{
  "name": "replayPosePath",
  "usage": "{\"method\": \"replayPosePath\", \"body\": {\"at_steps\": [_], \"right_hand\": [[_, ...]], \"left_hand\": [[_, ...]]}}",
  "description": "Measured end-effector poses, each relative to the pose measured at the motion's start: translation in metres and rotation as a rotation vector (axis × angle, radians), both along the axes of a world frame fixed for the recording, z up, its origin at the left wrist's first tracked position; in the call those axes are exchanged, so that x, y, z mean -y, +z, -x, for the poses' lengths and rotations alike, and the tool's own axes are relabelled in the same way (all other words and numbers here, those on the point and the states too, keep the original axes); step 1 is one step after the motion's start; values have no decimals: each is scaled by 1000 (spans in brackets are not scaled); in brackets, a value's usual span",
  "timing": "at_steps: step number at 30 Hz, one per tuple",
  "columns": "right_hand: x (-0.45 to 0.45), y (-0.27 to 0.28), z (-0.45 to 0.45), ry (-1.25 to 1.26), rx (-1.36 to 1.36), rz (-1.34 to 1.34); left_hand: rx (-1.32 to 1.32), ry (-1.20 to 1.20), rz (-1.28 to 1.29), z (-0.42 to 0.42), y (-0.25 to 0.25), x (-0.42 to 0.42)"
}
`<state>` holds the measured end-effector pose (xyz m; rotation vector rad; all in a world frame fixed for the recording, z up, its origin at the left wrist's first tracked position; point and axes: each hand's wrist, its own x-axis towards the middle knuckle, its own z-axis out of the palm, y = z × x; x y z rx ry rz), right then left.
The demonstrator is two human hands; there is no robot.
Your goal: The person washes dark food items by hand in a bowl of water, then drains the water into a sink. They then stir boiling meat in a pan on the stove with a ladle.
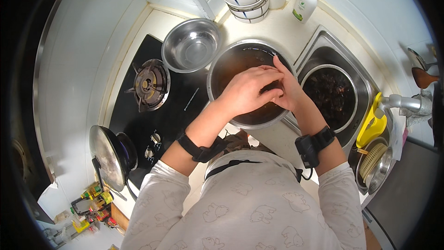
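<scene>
My left hand point(247, 88) and my right hand point(287, 88) meet above a large metal basin point(210, 73) of brownish liquid point(230, 63). The left fingers reach across to the right hand and hide much of its palm. Its thumb points up and away from me. Whether anything small lies between the hands is hidden. To the right, a metal pot point(354, 111) full of dark, wet pieces point(327, 93) stands in the steel sink point(321, 36). Left of the large basin is a smaller metal bowl point(190, 45), overlapping the stove's corner.
A black gas stove point(184, 90) with a burner point(147, 85) is on the left. A lidded wok point(109, 156) sits nearer me. Stacked bowls point(246, 0) and a white bottle point(305, 5) stand behind. A faucet point(399, 102) and yellow plastic item point(371, 125) are at the sink's right.
</scene>
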<state>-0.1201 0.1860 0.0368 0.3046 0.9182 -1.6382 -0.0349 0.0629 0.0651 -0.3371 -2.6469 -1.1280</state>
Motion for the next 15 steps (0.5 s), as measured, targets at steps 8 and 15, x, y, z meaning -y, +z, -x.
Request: {"method": "replayPosePath", "body": {"at_steps": [8, 15], "right_hand": [[-36, -9, 14, -177, 200, 299], [-160, -54, 35, -520, 35, 234]], "left_hand": [[88, 142, -216, 6, 14, 23], [289, 344, -163, -24, -9, 71]]}}
